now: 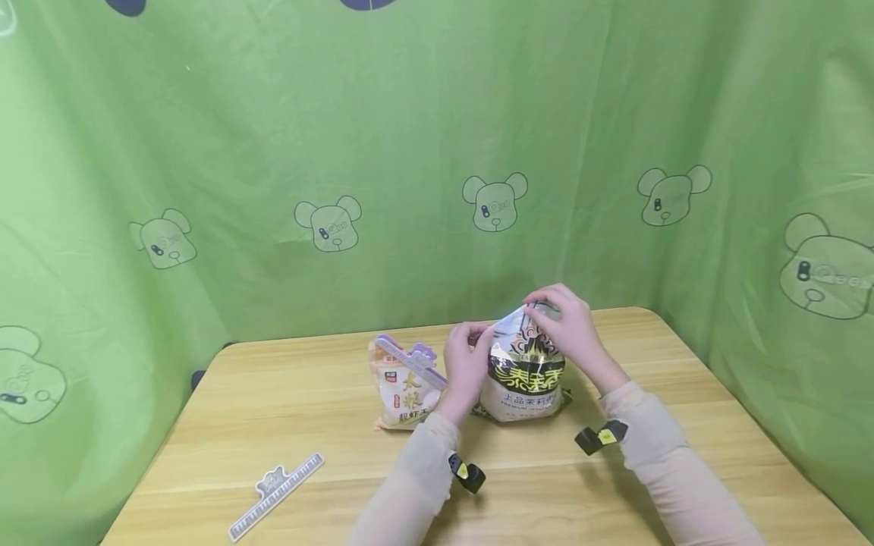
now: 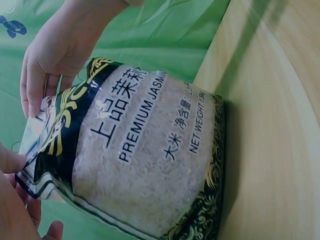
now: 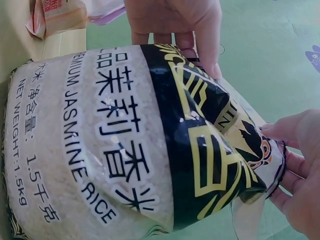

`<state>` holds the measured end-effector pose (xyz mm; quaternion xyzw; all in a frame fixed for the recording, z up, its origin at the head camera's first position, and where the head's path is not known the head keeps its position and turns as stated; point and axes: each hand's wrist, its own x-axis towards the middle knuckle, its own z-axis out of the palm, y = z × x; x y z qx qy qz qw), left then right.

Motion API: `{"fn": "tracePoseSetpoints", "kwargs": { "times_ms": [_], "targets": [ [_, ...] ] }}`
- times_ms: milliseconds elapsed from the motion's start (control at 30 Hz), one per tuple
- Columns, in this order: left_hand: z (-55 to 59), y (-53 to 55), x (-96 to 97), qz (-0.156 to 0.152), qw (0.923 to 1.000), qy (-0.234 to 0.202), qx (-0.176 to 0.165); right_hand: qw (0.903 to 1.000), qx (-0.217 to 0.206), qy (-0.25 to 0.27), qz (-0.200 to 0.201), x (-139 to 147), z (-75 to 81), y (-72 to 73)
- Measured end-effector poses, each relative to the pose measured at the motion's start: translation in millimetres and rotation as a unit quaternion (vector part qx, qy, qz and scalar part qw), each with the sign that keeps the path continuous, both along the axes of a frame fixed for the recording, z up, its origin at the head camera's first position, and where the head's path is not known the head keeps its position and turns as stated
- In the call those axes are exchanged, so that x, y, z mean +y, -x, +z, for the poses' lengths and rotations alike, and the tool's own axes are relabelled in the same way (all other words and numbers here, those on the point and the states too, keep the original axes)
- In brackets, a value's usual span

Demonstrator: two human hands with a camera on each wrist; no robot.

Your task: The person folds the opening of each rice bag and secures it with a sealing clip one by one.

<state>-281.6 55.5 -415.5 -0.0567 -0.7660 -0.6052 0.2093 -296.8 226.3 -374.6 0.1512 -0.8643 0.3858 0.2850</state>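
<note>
A bag of jasmine rice, clear with a black and gold band, stands upright on the table. At its top left corner my left hand pinches the edge between thumb and fingers. My right hand pinches the top edge on the other side, thumb in front and fingers behind. Between the hands the top edge slants, higher at the right. In the right wrist view the bag's upper part looks creased, and the right thumb presses on it. Grains show through the bag's lower part.
Just left of the rice stands a smaller food bag with a purple sealing clip across its top. A grey and white ruler-like clip lies at the table's front left. Behind the wooden table hangs a green curtain.
</note>
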Motion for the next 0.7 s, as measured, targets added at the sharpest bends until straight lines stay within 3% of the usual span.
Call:
{"fn": "tracePoseSetpoints", "kwargs": {
  "times_ms": [700],
  "targets": [
    [-7.7, -4.7, -8.3, 0.007, 0.9999, -0.001, -0.008, 1.0, -0.005, 0.003, -0.003, -0.1, 0.7, 0.5]
  ]
}}
